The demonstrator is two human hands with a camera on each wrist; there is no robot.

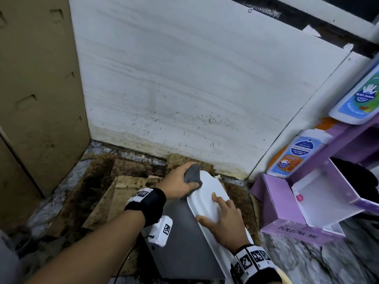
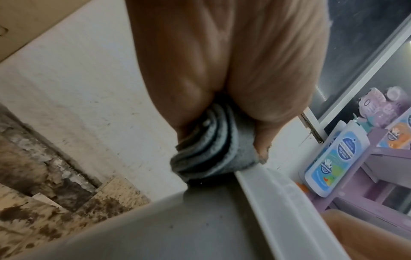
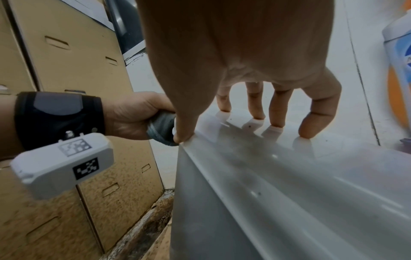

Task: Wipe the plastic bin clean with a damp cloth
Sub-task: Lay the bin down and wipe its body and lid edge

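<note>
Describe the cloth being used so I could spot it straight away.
Start at the white and grey plastic bin lying in the corner below the white wall. At its far end, the left hand grips a folded cloth against the bin's edge. It is the only dark grey, fuzzy thing there.

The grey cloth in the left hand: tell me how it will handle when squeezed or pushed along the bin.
The cloth looks soft and floppy: it bunches into folds where the left hand grips it. It probably squashes under pressure and should glide easily over the smooth bin.
</note>
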